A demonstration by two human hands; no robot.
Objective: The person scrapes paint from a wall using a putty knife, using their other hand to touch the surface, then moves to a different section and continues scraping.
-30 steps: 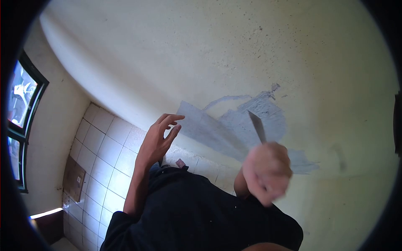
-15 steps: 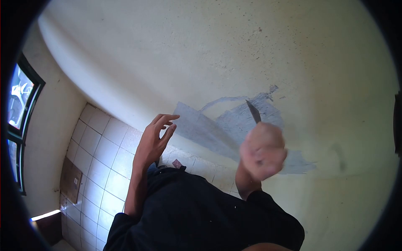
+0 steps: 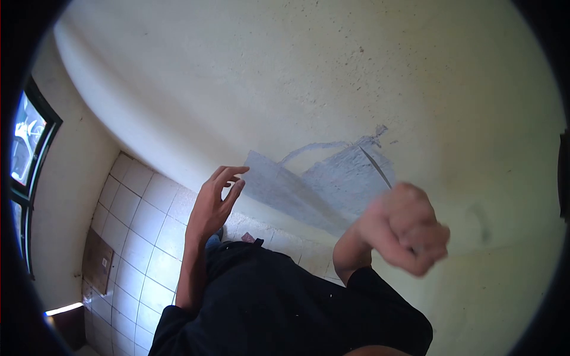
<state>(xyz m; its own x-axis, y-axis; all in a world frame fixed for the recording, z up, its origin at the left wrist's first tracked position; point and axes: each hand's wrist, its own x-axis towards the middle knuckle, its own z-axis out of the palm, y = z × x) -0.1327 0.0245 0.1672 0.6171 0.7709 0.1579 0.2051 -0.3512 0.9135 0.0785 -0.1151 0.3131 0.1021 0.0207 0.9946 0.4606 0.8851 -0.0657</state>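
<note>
My right hand (image 3: 407, 231) is closed in a fist around a scraper (image 3: 376, 167), whose handle is hidden in the palm. Its thin metal blade sticks up and to the left, seen nearly edge-on, over a bare grey patch (image 3: 341, 178) where paint is gone from the cream wall (image 3: 237, 83). My left hand (image 3: 215, 200) is empty, with fingers apart and loosely bent. It overlaps the wall beside the left corner of the grey patch.
White floor tiles (image 3: 142, 222) run along the wall's foot, with a small reddish piece (image 3: 247, 237) lying on them. A brown board (image 3: 98, 261) lies further left. Beyond it is a dark-framed window (image 3: 35, 160). Rough, pitted spots (image 3: 360, 52) mark the upper wall.
My right hand has moved right and slightly down with the scraper, and the blade has turned more edge-on. My left hand has hardly moved.
</note>
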